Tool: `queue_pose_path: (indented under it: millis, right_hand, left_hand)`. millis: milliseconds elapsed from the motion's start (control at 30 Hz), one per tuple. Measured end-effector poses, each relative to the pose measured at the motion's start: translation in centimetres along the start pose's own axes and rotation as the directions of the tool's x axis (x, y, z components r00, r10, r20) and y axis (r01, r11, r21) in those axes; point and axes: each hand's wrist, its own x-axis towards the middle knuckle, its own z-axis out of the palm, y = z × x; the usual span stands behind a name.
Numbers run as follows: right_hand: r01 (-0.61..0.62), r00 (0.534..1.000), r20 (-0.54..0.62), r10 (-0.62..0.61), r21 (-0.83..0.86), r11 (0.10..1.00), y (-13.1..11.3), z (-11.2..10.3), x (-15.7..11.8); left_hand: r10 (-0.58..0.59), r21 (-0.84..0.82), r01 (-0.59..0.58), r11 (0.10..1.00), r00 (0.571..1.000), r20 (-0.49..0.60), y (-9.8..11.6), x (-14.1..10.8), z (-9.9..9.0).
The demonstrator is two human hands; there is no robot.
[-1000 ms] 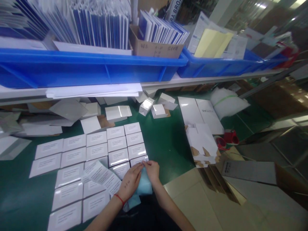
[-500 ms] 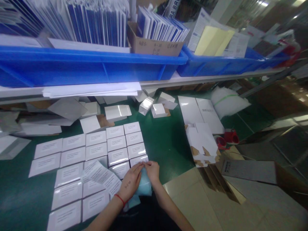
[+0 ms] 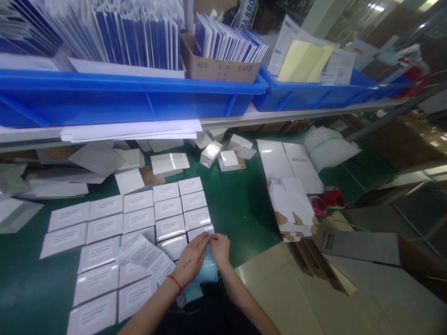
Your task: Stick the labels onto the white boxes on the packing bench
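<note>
Nothing much shifts vs 1 s ago: both hands stay put, view drifts slightly. Left hand (image 3: 190, 259) and right hand (image 3: 220, 247) pinch, fingertips together, the top edge of a pale blue soft pouch (image 3: 208, 269) at the near edge of the green worktop (image 3: 240, 209), just right of the glossy white labelled boxes (image 3: 139, 223). Risk, my est.: pinch slips, pouch drops off worktop edge or knocks box row askew.

I see rows of labelled boxes (image 3: 139, 223) lower left on the table (image 3: 240, 209), flat cartons (image 3: 293, 204) stacked right of centre, and bins (image 3: 132, 100) across the top shelf.
</note>
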Motion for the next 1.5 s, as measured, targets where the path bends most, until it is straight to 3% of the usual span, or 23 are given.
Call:
queue_pose_path:
  millis: [467, 667, 800, 967, 1100, 1200, 1367, 1500]
  right_hand:
    - [-0.020, 1.000, 0.017, 0.021, -0.046, 0.999, -0.6, -0.2, 0.0]
    - [-0.014, 0.998, 0.056, 0.016, -0.025, 1.000, -0.1, -0.3, 0.4]
    - [-0.032, 0.987, 0.160, 0.020, 0.075, 0.997, 0.5, -0.8, 0.0]
    - [-0.093, 0.931, 0.365, 0.014, 0.200, 0.975, 2.3, -2.9, -2.9]
    - [-0.184, 0.820, 0.572, -0.012, 0.284, 0.941, 4.8, -5.4, -6.3]
    - [-0.282, 0.758, 0.652, -0.027, 0.364, 0.888, 5.8, -6.9, -8.1]
    - [-0.337, 0.747, 0.659, -0.089, 0.491, 0.803, 5.0, -8.3, -8.7]
    - [-0.303, 0.757, 0.632, -0.164, 0.562, 0.770, 3.7, -8.0, -8.3]
  left_hand:
    - [0.027, 0.038, -0.031, 0.999, 0.996, 0.085, -0.7, 0.5, 0.3]
    - [-0.014, 0.230, -0.010, 0.973, 0.995, 0.102, -0.8, -0.2, -0.6]
    - [-0.049, 0.316, 0.020, 0.949, 0.995, 0.084, -1.3, -1.5, -1.7]
    - [-0.063, 0.266, 0.047, 0.963, 0.997, 0.054, -1.4, -1.9, -2.0]
    - [-0.028, 0.230, 0.020, 0.973, 0.999, 0.033, -1.4, -1.7, -1.8]
    - [-0.020, 0.199, 0.027, 0.980, 0.999, -0.039, -1.7, -2.2, -1.9]
    - [-0.027, 0.210, 0.069, 0.975, 0.980, -0.196, -2.0, -5.3, -3.0]
    - [0.056, 0.329, 0.038, 0.943, 0.961, -0.272, -1.2, -8.8, -5.6]
